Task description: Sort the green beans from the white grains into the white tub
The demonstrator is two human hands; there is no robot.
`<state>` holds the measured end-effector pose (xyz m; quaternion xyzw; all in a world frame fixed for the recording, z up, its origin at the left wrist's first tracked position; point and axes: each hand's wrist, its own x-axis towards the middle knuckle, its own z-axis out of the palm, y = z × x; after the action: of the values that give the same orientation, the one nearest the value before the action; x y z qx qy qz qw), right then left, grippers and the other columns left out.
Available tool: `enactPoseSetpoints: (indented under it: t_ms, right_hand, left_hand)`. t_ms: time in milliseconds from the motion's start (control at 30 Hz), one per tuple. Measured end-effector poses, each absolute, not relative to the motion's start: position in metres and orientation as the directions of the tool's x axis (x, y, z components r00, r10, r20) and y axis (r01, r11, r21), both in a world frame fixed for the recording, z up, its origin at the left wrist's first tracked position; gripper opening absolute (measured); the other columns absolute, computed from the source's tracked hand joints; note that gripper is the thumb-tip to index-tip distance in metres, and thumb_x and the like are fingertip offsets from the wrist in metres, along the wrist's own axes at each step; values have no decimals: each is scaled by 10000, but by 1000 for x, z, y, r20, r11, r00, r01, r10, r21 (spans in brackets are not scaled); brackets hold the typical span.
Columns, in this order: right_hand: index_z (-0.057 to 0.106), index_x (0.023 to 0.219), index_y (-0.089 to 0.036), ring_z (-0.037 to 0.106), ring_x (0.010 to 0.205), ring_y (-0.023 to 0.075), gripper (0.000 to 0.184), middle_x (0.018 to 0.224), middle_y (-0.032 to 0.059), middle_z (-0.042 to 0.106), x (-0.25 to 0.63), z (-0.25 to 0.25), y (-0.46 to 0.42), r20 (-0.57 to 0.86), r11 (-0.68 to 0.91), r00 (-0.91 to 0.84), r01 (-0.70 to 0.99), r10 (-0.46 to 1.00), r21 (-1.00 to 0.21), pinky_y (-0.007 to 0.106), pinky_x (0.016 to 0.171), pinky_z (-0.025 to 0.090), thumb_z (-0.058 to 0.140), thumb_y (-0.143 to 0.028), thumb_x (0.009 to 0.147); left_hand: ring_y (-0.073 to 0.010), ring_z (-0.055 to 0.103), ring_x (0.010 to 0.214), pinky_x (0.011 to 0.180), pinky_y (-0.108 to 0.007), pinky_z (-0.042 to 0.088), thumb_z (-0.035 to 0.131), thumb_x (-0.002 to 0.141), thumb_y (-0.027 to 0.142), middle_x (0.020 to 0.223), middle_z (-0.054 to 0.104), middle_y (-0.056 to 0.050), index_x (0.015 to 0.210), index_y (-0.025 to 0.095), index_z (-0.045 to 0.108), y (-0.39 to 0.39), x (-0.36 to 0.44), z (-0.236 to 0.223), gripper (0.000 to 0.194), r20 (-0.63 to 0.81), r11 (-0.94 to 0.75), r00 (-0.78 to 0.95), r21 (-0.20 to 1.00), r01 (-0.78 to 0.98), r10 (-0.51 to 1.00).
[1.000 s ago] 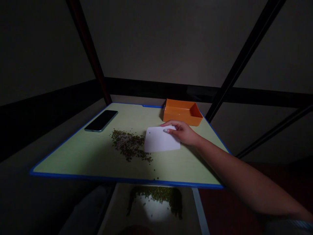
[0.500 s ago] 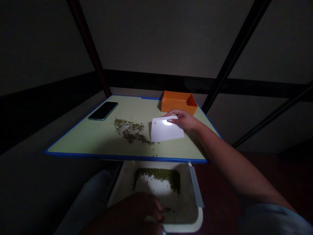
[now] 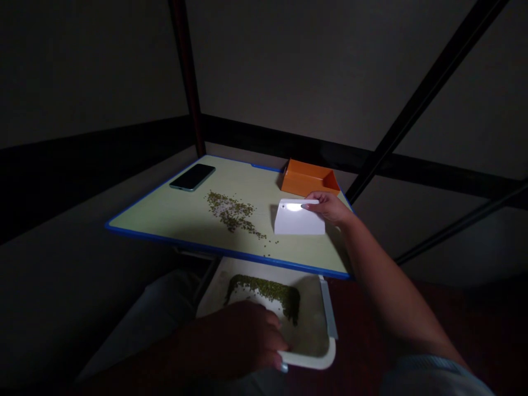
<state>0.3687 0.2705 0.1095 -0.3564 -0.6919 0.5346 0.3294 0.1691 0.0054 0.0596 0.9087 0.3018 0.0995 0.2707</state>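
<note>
My right hand (image 3: 330, 207) grips the top edge of a white plastic scraper (image 3: 298, 219) that stands on its lower edge on the pale green table (image 3: 173, 217). A scatter of small green beans (image 3: 233, 212) lies on the table just left of the scraper. Below the table's near edge, my left hand (image 3: 237, 341) holds the near rim of a white tray (image 3: 315, 338). A curved heap of green beans (image 3: 264, 289) lies inside that tray.
An orange open box (image 3: 309, 179) stands at the table's far right, just behind my right hand. A dark phone (image 3: 192, 177) lies flat at the far left. Dark frame bars (image 3: 416, 104) rise behind the table. The room is dim.
The view has shifted, so the tray and my left hand on its rim now show below the table. The scraper has tipped from nearly flat to standing upright, a bit right of the beans.
</note>
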Motion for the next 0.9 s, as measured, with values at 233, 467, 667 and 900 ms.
enactPoseSetpoints:
  t_ms: [233,467,667,900]
  right_hand:
    - [483,591,-185,408,418,54,462,482,-87,500,382,112,275,24,193,-572,238,820,-952,192,417,262,867,-407,461]
    - [641,759,-156,519,486,93,340,584,-33,630,373,120,261,12,195,-635,219,772,-956,204,455,365,832,-317,528]
    - [754,883,-159,615,660,128,354,830,34,746,365,118,256,34,218,-678,189,734,-957,247,589,481,813,-269,552]
    - [760,969,-190,637,730,125,322,945,38,749,358,112,252,88,276,-755,127,649,-953,270,686,509,780,-256,654]
  left_hand:
    - [-207,627,686,586,-305,396,705,857,394,688,671,-39,685,196,660,18,183,70,267,-10,-778,828,334,532,561]
    - [-190,629,740,643,-281,425,444,930,629,763,691,-55,817,205,729,25,177,54,523,25,-591,801,688,421,598]
    - [-180,587,672,620,-292,398,439,899,668,650,628,-25,739,211,730,16,178,54,565,-42,-500,797,759,418,603]
    - [-166,499,584,575,-308,362,324,872,790,556,490,1,589,219,613,19,181,58,700,-19,-487,791,779,396,612]
